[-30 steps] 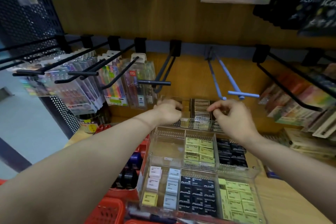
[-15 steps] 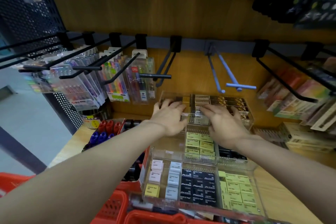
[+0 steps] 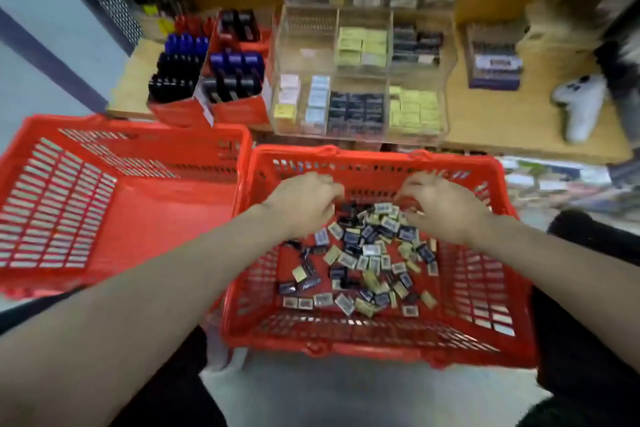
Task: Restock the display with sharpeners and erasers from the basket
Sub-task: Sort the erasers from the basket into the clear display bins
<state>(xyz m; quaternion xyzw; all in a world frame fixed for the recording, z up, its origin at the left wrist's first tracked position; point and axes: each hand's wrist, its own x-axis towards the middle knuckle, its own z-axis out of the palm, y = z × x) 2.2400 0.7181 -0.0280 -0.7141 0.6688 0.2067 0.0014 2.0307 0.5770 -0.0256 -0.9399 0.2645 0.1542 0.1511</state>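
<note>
— Where are your hands?
— Your left hand (image 3: 304,203) and right hand (image 3: 441,208) curl over the packets (image 3: 363,253) inside the red basket (image 3: 485,291), below the clear display (image 3: 360,73); grip unclear.

At your six o'clock, the basket (image 3: 485,288) is bright red with a slotted lattice wall, and its loose packets (image 3: 367,253) mix navy, pale yellow and white. At your nine o'clock, a second basket (image 3: 104,201) shows the same red. At twelve o'clock, the clear display (image 3: 360,73) holds yellow-green, black and pale blue blocks on a tan wooden shelf (image 3: 519,121).
</note>
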